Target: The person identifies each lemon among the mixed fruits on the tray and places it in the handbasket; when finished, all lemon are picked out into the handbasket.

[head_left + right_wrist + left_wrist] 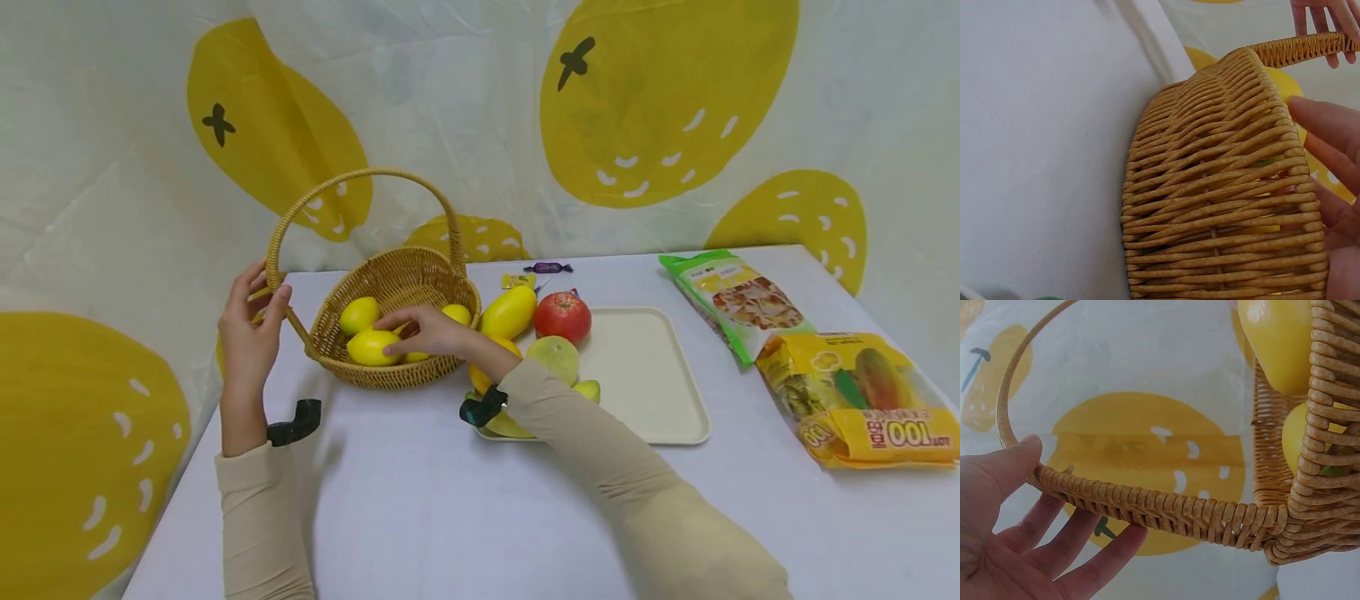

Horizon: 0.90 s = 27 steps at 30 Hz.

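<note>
My left hand (251, 329) is loosely spread, thumb and straight fingers resting against the arched handle of the woven tan wicker basket (420, 279) just to its right. My right hand (427, 332) reaches over the basket's near rim, fingers relaxed and laid on a smooth yellow plastic lemon (371, 347) inside. Behind my right wrist, a cream rectangular tray (660, 392) holds more fruit.
</note>
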Each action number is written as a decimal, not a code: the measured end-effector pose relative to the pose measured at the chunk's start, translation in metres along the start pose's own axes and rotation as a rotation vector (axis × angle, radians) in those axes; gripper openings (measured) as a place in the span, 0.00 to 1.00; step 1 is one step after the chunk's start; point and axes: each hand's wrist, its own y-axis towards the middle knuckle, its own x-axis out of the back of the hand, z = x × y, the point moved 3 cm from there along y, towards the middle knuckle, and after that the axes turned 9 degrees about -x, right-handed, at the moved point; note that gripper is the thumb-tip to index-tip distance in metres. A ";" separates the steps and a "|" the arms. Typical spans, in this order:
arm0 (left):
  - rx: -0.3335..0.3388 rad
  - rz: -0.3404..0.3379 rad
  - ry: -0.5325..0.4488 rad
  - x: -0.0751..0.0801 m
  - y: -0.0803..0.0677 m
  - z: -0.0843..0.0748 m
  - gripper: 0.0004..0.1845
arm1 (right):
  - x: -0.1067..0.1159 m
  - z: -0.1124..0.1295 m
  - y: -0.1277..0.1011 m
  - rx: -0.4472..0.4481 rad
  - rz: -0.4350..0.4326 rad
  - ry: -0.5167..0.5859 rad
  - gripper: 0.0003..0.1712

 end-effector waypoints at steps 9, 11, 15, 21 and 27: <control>-0.011 -0.007 -0.011 -0.002 -0.002 0.003 0.26 | -0.002 -0.004 -0.001 -0.030 -0.003 -0.013 0.22; -0.018 -0.014 -0.007 -0.002 -0.002 0.003 0.26 | -0.001 -0.005 -0.002 -0.031 0.005 0.020 0.22; -0.024 -0.023 0.000 -0.001 -0.002 0.002 0.26 | 0.001 -0.005 -0.004 -0.031 0.008 0.087 0.20; -0.019 -0.009 0.005 -0.001 -0.001 0.002 0.27 | 0.003 -0.003 -0.011 -0.045 0.009 0.152 0.18; -0.015 -0.012 0.008 0.000 0.000 0.001 0.27 | 0.006 0.000 -0.024 -0.026 0.038 0.171 0.17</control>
